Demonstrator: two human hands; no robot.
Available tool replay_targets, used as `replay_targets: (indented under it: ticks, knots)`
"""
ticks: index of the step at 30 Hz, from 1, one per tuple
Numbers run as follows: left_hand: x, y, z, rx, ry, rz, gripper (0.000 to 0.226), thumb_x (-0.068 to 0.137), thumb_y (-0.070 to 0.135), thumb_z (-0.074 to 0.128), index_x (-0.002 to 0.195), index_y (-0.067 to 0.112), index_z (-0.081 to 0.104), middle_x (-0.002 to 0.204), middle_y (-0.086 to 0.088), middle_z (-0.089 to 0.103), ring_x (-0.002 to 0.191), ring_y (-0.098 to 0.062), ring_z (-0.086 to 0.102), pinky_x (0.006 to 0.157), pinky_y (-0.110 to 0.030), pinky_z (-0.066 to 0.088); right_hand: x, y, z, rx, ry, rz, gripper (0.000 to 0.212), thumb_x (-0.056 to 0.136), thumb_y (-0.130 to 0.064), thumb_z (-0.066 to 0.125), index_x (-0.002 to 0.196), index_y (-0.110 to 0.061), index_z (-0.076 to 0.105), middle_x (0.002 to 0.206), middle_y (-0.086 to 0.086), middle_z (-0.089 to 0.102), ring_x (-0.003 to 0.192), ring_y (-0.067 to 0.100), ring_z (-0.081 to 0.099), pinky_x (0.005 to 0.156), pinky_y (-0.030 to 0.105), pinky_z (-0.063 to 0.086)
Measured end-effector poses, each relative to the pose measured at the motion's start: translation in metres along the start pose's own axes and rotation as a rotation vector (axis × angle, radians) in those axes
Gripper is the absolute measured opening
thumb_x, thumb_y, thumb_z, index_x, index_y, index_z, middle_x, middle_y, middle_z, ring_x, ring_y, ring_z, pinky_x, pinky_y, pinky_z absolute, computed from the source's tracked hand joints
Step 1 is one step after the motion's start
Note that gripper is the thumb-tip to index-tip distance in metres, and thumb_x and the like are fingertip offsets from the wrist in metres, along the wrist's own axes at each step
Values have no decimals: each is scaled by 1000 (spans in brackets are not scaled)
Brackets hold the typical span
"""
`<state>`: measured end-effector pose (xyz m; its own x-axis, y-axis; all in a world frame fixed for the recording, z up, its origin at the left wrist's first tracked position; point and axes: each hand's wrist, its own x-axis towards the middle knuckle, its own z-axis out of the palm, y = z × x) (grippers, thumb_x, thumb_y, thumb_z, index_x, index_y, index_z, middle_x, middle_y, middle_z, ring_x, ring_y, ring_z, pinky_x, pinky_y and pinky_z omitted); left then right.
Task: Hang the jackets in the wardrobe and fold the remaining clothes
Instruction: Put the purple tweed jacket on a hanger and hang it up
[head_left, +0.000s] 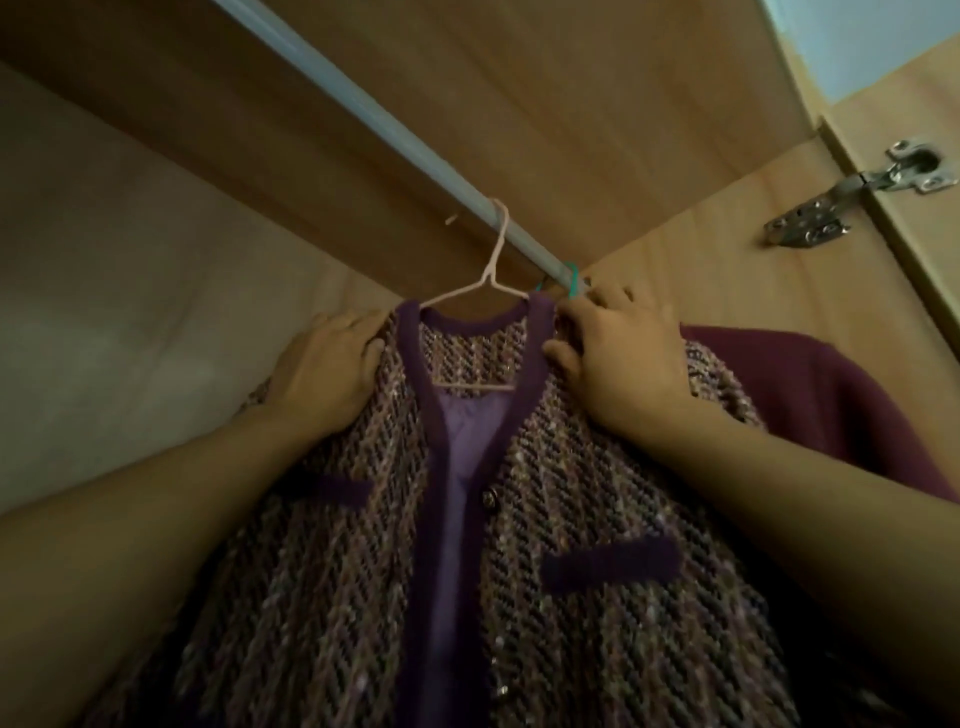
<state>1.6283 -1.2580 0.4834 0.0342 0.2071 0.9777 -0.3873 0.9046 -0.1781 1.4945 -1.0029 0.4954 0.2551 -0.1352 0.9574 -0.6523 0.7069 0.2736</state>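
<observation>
Step in hand: hanging. Tweed jacket (519, 519) is between both hands, already on pink hanger (485, 283) hooked over rail (363, 117) just above them. Left hand (324, 371) lies flat on one shoulder w/ fingers relaxed; right hand (618, 364) pinches the other shoulder's edge. Next probably: square shoulders, let go. Count: 1 jacket here, 1 maroon garment (831, 405) beyond right hand, 2 hangers (pink, green (571, 280)), 1 hinge (862, 192).

The jacket (545, 519) is rough, nubbly tweed cloth with smooth dark purple trim and glossy lilac lining, hung on a thin pink hanger (485, 283) from a smooth matt grey rail (363, 111) amid matt wood-grain wardrobe panels (571, 104) with a shiny metal hinge (852, 200).
</observation>
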Motion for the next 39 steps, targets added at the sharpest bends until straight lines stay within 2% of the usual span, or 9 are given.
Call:
replay_targets:
  ticks: [3, 5, 7, 15, 20, 25, 30, 35, 39]
  knots:
    - [-7, -10, 11, 65, -148, -73, 55, 105, 35, 30, 156, 16, 23, 159, -10, 32, 141, -32, 36, 116, -44, 30, -31, 0, -1, -102, -137, -89, 73, 96, -60, 30, 154, -17, 21, 160, 9, 23, 145, 33, 21, 115, 52, 22]
    - [-17, -16, 25, 59, -219, -143, 62, 105, 44, 23, 159, 17, 10, 165, -10, 16, 150, -30, 19, 123, -44, 16, -48, 4, 1, -169, -229, -146, 79, 95, -65, 14, 158, -19, 2, 166, 6, -2, 152, 32, -5, 121, 54, 0]
    - [-24, -17, 41, 42, -270, -190, 67, 103, 53, 16, 159, 21, 0, 167, -9, 5, 153, -28, 8, 124, -44, 9, -54, 11, -1, -226, -293, -164, 83, 90, -68, 2, 157, -20, -4, 166, 5, -10, 151, 30, -15, 121, 55, -6]
    - [-39, 38, 161, -253, -515, -354, 91, 80, 75, -4, 157, 26, -11, 166, -4, -11, 153, -24, -5, 124, -47, 3, -60, 48, 0, -440, -462, -151, 91, 88, -77, 10, 157, -20, -7, 164, 6, -16, 149, 31, -23, 119, 55, -13]
    - [-63, 80, 221, -363, -477, -471, 71, 101, 56, 15, 156, 21, -13, 166, -6, -10, 153, -29, 1, 123, -49, 8, -70, 53, 9, -509, -404, -172, 99, 83, -83, 6, 157, -18, -5, 164, 10, -14, 148, 34, -23, 117, 58, -14]
    - [-111, 70, 190, -196, -629, -335, 69, 97, 63, 9, 152, 35, -25, 161, -3, -29, 150, -26, -22, 122, -47, -7, -75, 45, 6, -477, -435, -158, 103, 77, -88, 0, 157, -23, -8, 164, 12, -16, 148, 37, -23, 116, 61, -14]
    - [-192, 91, 141, -259, -651, -293, 62, 105, 48, 16, 151, 34, -22, 162, -8, -25, 150, -22, -22, 123, -41, -9, -110, 21, 5, -438, -528, -141, 106, 76, -87, 0, 156, -18, -14, 162, 15, -20, 147, 39, -26, 116, 63, -11]
    - [-281, 117, 102, -375, -735, -340, 70, 78, 78, -12, 141, 52, -23, 153, 9, -38, 146, -12, -29, 121, -35, -14, -160, 2, -12, -445, -668, -192, 110, 76, -88, 5, 152, -14, -23, 158, 19, -30, 144, 43, -30, 115, 64, -10]
    - [-339, 135, 75, -515, -970, -411, 69, 65, 94, -14, 128, 69, -24, 149, 23, -41, 140, -4, -38, 116, -31, -20, -200, -14, -32, -476, -772, -279, 109, 79, -87, 16, 151, -16, -23, 159, 19, -27, 143, 46, -28, 113, 66, -12]
